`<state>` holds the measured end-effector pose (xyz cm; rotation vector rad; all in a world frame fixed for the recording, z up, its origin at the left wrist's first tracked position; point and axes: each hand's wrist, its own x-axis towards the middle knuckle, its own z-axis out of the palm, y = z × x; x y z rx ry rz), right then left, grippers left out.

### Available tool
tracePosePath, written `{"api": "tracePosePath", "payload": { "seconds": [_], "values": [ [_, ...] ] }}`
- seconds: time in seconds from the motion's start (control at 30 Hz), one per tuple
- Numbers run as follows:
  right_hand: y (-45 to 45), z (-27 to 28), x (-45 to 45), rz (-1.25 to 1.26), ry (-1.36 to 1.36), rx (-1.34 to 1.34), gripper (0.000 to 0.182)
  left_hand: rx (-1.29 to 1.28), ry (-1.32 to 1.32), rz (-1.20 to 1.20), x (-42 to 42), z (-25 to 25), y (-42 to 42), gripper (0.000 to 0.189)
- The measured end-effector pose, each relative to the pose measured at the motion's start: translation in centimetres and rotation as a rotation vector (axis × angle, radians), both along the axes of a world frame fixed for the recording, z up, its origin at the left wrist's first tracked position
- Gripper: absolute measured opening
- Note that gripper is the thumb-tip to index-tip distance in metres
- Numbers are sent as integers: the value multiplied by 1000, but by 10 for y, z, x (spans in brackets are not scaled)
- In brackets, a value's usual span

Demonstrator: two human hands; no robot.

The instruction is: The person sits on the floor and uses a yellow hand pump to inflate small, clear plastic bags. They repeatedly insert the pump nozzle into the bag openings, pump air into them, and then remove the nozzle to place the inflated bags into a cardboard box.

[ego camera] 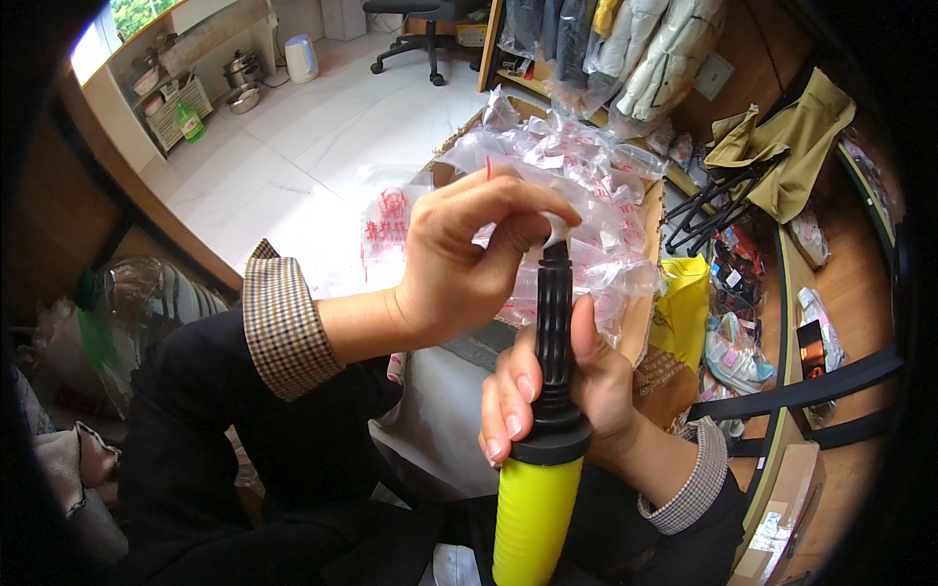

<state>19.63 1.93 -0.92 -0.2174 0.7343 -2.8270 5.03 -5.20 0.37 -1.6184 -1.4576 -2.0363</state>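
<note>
A hand pump with a yellow barrel (538, 520) and a black ribbed handle (555, 329) stands nearly upright before me. My right hand (604, 399) wraps around the handle just above its black collar. At the pump's top tip, my left hand (465, 256) pinches a small white piece (558, 228) between thumb and fingertips. The fingers partly hide that piece, so I cannot tell exactly what it is. The barrel's lower end runs out of the picture.
Behind my hands, an open cardboard box (648, 264) holds crumpled clear plastic bags (586, 165) with red print. On the right are a folded khaki chair (799, 161), a yellow bag (681, 308) and shelves with wrapped goods. A large clear plastic bottle (146, 300) lies at left.
</note>
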Motion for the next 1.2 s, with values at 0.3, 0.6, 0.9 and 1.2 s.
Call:
{"api": "tracePosePath", "payload": {
  "seconds": [0.3, 0.6, 0.9, 1.2],
  "values": [
    [5, -1, -3, -239, -36, 305, 66, 19, -508, -323, 15, 4, -6, 11],
    [2, -8, -8, -210, -178, 441, 64, -239, -941, -524, 11, 13, 1, 39],
    [-3, -11, -10, -321, -260, 425, 57, -354, -1105, -636, 21, 12, 9, 31],
    [-4, 22, -16, -375, -336, 401, 42, -300, -1305, -577, 13, 3, 14, 30]
  ]
}}
